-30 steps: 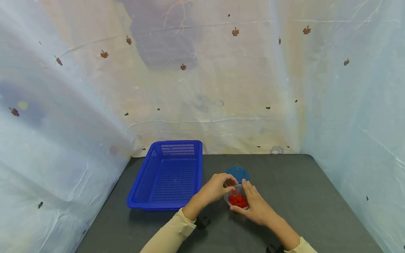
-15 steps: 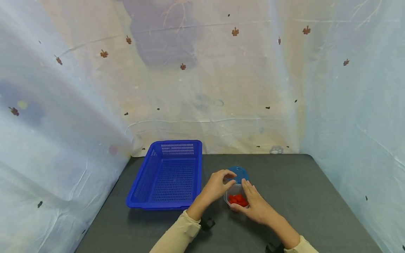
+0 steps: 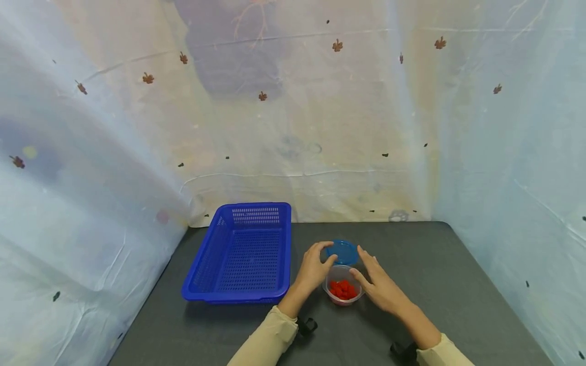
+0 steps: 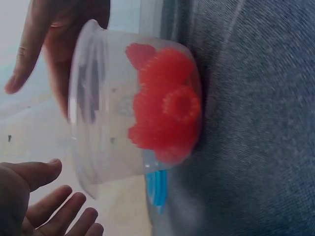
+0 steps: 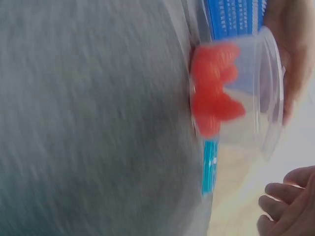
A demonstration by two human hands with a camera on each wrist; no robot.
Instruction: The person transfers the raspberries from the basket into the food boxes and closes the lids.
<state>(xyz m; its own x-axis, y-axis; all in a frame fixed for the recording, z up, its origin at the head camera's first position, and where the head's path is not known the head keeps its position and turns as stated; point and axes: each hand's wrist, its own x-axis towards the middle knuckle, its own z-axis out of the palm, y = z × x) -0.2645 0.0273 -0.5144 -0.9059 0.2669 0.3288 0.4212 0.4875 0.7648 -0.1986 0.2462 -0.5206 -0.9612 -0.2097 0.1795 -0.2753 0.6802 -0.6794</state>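
A clear round plastic tub (image 3: 328, 280) stands upright on the table between my hands. Red raspberries (image 3: 343, 290) lie in its bottom, seen through the wall in both wrist views. Just behind the tub lies a round blue lid (image 3: 343, 252). My left hand (image 3: 312, 268) hovers at the tub's left, its fingers loosely bent with nothing between them; in the head view its fingertips overlap the lid's left edge. To the right of the tub my right hand (image 3: 382, 288) is held with fingers extended, apart from the rim in the right wrist view.
A blue perforated plastic basket (image 3: 283, 254) stands left of the left hand, with only its slotted floor showing inside. The dark grey table (image 3: 426, 274) extends to the right. A pale patterned sheet (image 3: 293, 127) hangs behind and at both sides.
The left hand has drawn back from over the tub toward the upper left. The right hand has let go of the tub's right side and moved slightly away, its fingers now spread.
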